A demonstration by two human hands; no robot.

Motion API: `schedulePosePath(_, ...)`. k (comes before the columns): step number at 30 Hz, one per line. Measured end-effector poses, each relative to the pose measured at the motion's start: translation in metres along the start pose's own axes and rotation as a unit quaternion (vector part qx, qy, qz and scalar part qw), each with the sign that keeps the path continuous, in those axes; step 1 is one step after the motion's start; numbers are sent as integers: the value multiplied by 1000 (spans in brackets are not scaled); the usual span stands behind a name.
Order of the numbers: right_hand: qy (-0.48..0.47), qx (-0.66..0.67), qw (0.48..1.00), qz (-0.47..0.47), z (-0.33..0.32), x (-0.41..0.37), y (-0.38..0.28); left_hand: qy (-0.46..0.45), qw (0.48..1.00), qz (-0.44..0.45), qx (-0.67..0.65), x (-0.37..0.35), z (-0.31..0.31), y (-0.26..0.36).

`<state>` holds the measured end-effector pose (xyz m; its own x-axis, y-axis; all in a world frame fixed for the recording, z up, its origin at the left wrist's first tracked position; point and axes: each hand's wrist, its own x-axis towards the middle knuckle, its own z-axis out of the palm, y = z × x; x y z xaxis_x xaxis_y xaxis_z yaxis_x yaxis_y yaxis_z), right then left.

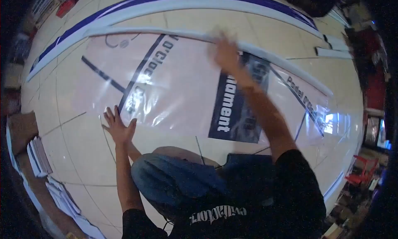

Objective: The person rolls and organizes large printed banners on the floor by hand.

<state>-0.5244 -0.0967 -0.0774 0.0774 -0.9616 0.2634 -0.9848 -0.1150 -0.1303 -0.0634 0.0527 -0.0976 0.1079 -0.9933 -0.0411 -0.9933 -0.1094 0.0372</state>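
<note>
A printed pale pink banner [182, 81] with dark bands and white lettering lies on the floor. Along its far edge runs a long white roll [290, 71], apparently the rolled part of the sheet. My left hand [120, 127] rests with its fingers spread at the banner's near left edge, beside a dark printed stripe. Over the far edge, close to the white roll, is my right hand [226, 54]. Motion smears its fingers, so I cannot make out whether they grip anything.
Behind the banner stretches a long purple and white strip [182, 0]. Stacked white paper bundles [39, 156] and a cardboard piece [23, 131] sit at the left. A short white roll [333, 53] lies at the right, and a red chair-like object [362, 170] stands lower right.
</note>
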Motion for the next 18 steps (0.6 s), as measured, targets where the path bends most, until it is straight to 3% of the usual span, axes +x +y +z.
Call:
schedulePosePath(1,6,-88,991,-96,15,-39,-22,16,1000,11,5,0,2,-1)
schedulePosePath(2,-97,-19,994,-43,17,-76,-40,10,1000,4,-6,0,1,0)
schedulePosePath(3,-144,2,990,4,25,-115,-42,34,999,33,-23,1,8,-7)
schedulePosePath(4,-133,-12,991,32,15,-136,-29,19,1000,23,8,5,2,-5)
schedulePosePath(5,-137,4,987,80,3,-154,-19,92,988,122,-39,10,15,-29)
schedulePosePath(6,-149,19,980,127,-10,-166,-14,14,992,121,29,13,-1,-38)
schedulePosePath(7,-161,11,976,143,-22,-179,1,-54,981,184,15,14,-28,-41)
schedulePosePath(8,-167,9,973,159,-30,-199,36,-56,958,279,39,14,-24,-61)
schedulePosePath(9,-127,22,980,150,-50,-225,81,-49,952,301,32,14,-30,-65)
schedulePosePath(10,-108,-23,972,207,-61,-258,137,-33,932,360,17,13,-36,-59)
schedulePosePath(11,-112,-127,914,369,-72,-283,172,-18,910,415,0,18,-38,-51)
schedulePosePath(12,-95,-249,853,449,-92,-309,210,-16,906,422,-6,26,-33,-39)
schedulePosePath(13,-164,-368,732,550,-105,-335,244,-70,888,454,5,17,-25,-14)
schedulePosePath(14,-132,-349,743,555,-114,-349,259,-140,866,481,10,25,-25,-4)
schedulePosePath(15,-139,-345,744,555,-110,-353,250,-148,848,509,20,25,-29,17)
schedulePosePath(17,-104,-265,891,353,-98,-342,233,-180,814,552,25,26,-35,59)
schedulePosePath(18,-89,-154,935,308,-102,-323,192,-173,792,585,2,31,-40,69)
